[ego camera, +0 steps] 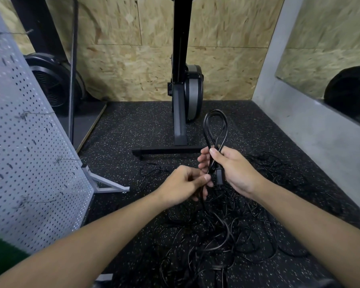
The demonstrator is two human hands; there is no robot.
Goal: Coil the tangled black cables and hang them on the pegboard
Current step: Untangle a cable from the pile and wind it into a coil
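My right hand grips a black cable, its thumb pressing two loops that rise above the fist as a coil; the cable's plug end hangs just below the palm. My left hand pinches the same cable lower down, where it runs toward the floor. A tangled pile of black cables lies on the speckled black floor beneath both hands. The grey pegboard with several hooks stands at the left.
A black exercise machine stands upright ahead, its base bar just beyond my hands. The pegboard's white foot juts out on the floor. A small separate cable loop lies left of the hands. A grey wall borders the right.
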